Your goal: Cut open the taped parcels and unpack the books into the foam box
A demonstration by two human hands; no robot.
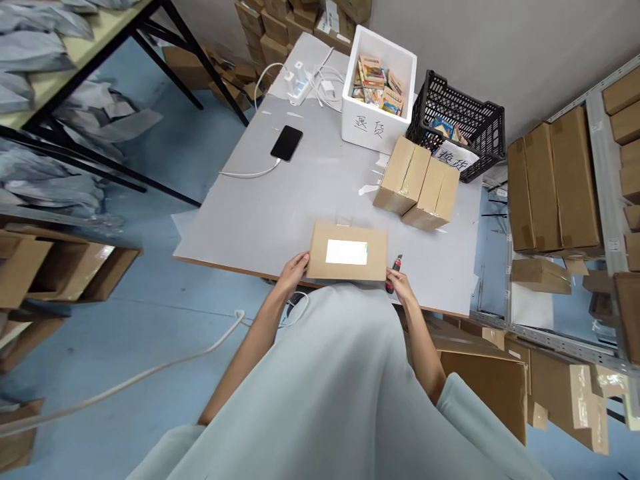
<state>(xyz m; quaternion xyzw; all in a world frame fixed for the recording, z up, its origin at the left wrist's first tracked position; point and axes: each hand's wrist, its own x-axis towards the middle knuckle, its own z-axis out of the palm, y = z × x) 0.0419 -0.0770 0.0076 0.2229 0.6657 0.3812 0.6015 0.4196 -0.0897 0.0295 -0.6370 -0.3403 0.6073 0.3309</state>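
Observation:
A closed cardboard box [320, 267] with a white label [347, 253] lies at the table's front edge, close to my body. The fingers of my left hand [294, 272] grip its left side. At its lower right corner, my right hand [401, 287] has its fingers closed on the edge. A red and black utility knife [397, 263] is right beside that corner, partly covered by my right fingers; whether they also touch it I cannot tell.
Two cardboard boxes [417, 180] stand at the table's right, before a white foam bin [375, 133] and a black crate [493, 127], both holding small packs. A phone [287, 143] on a cable and a power strip [299, 92] lie further left. Shelves [555, 340] flank the right.

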